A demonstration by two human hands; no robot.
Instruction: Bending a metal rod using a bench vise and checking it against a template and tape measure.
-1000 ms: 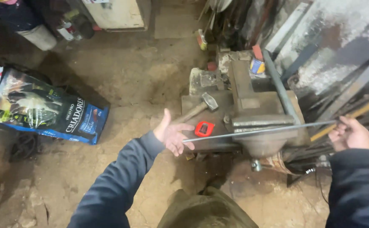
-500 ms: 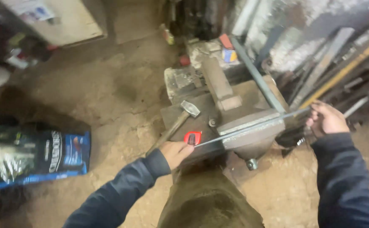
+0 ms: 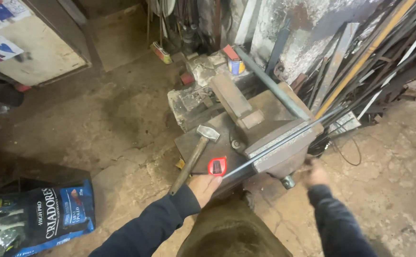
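The left hand (image 3: 204, 184) is curled at the near end of a long thin metal rod (image 3: 284, 141), its fingers seemingly closed about the tip, though the grip itself is partly hidden by the knuckles. Just above that hand lies a small red tape measure (image 3: 217, 166), resting on the edge of the dark metal counter (image 3: 189, 147), and just to its left a hammer (image 3: 193, 156) lies with its wooden handle pointing toward the wrist and its steel head farther away. From the left hand the rod runs up and to the right, across the jaws of a heavy bench vise (image 3: 274, 143) (rusty, grey-brown), and on past it toward a stack of metal bars (image 3: 370, 62) leaning against the wall. The right hand (image 3: 316, 173) is blurred, low beside the vise and near its handle (image 3: 287, 182); whether it is open or closed on anything I cannot tell. Beyond the vise stands a small tin can (image 3: 236, 65) with a blue and yellow band. Well off to the left of the left hand, on the dirt floor (image 3: 98, 119), lies a dark blue printed sack (image 3: 36, 216).
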